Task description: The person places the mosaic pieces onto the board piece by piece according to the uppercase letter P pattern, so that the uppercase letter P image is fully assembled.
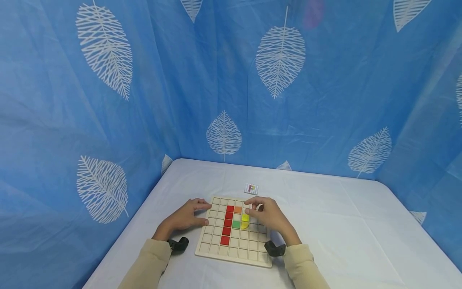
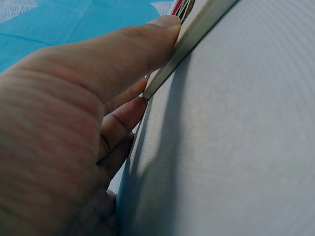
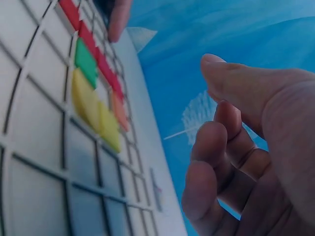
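A pale wooden grid board (image 1: 217,249) lies on the table. A column of several red tiles (image 1: 226,231) sits in its squares, with an orange tile (image 1: 238,210) and a green tile (image 1: 236,224) to their right. Further right are a square yellow tile (image 1: 245,217) and, nearer the person, a yellow tile with a rounded corner (image 1: 244,225). My left hand (image 1: 185,214) touches the board's left edge with thumb and fingertips. Over the board's upper right hovers my right hand (image 1: 268,214), its fingers loosely bent. Nothing shows between its thumb and fingers (image 3: 209,142) in the right wrist view.
Just beyond the board's far edge lies a small card (image 1: 251,189) printed with a coloured grid pattern. White cloth (image 1: 343,224) covers the table. Blue curtains (image 1: 245,88) with white leaf prints hang behind the table and at its sides.
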Motion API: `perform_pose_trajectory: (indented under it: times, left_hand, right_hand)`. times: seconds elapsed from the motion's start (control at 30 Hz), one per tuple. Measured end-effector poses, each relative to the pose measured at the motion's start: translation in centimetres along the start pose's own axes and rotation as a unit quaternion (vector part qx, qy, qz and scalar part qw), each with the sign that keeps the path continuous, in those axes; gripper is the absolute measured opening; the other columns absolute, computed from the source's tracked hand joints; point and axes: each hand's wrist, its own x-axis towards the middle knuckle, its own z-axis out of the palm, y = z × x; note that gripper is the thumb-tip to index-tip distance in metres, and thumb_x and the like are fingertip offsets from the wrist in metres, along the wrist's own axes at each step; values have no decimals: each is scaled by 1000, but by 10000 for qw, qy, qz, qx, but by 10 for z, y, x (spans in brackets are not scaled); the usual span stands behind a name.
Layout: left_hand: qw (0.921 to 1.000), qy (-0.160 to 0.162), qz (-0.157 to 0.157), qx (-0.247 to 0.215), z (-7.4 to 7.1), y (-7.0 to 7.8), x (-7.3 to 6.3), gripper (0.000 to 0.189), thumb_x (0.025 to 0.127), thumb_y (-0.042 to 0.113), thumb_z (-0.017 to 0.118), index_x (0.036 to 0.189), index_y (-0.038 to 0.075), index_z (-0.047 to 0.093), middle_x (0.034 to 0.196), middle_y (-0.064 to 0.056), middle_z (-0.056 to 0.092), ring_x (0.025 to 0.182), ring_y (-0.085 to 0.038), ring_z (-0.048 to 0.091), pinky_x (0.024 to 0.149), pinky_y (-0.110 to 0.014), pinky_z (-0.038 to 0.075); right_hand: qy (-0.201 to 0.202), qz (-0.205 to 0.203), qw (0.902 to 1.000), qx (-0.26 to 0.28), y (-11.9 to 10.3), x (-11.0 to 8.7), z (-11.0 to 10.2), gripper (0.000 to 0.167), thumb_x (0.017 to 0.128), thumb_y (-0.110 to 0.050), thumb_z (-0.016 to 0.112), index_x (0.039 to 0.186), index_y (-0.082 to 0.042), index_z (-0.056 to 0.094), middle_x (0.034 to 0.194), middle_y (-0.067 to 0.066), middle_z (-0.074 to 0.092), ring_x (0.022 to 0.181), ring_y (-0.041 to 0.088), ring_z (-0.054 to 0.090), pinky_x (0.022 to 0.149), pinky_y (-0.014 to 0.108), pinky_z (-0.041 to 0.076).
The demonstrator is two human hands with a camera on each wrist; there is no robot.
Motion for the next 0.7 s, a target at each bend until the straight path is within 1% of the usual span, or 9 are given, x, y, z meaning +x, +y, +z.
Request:
perform_pose_trajectory:
  times: [0.07, 0.17, 0.3, 0.4, 0.57, 0.7]
  left_hand:
    - [10000, 21, 13, 10, 0, -1, 0, 63, 78, 34, 85, 135, 18, 65, 145, -8, 51, 144, -35, 35, 116, -63, 29]
    - [10000, 23, 31, 25, 0, -1, -1, 63, 78, 34, 85, 136, 18, 65, 145, -7, 51, 144, -35, 36, 116, -63, 29]
    - [10000, 21, -44, 23, -1, 0, -1, 64, 78, 35, 85, 136, 19, 65, 145, -6, 51, 144, -33, 36, 116, -62, 30]
    - [9999, 35, -76, 77, -2, 1, -1, 64, 78, 36, 85, 136, 20, 65, 146, -5, 51, 144, -32, 36, 116, -61, 31]
    - [9999, 25, -85, 52, -2, 3, -1, 63, 78, 35, 85, 136, 19, 65, 147, -6, 50, 144, -33, 35, 116, -62, 31]
    - [9999, -5, -123, 27, -2, 3, -1, 64, 78, 35, 85, 136, 19, 64, 148, -7, 49, 146, -34, 33, 117, -62, 29]
  right_hand:
    - [52, -39, 10000, -17, -4, -1, -4, 26, 92, -27, 74, 116, -18, 74, 86, -3, 59, 61, 9, 49, 54, 24, 43]
    - [196, -83, 9998, -49, -7, -2, -12, 27, 91, -30, 75, 117, -21, 73, 87, -3, 59, 62, 9, 49, 53, 24, 43]
    - [440, -121, 9989, 67, -3, -4, -26, 26, 91, -33, 74, 116, -25, 72, 89, -1, 58, 60, 10, 50, 51, 26, 46]
    - [626, -118, 9978, 166, 1, -6, -37, 26, 92, -33, 74, 117, -25, 72, 91, 1, 57, 57, 11, 51, 49, 28, 48]
    - [838, 19, 9964, 91, 11, -9, -51, 30, 92, -36, 73, 119, -23, 71, 92, 3, 57, 57, 13, 52, 48, 28, 46]
    - [960, 298, 9948, 171, 21, -11, -57, 32, 92, -36, 73, 121, -22, 70, 95, 4, 57, 59, 14, 53, 50, 29, 48]
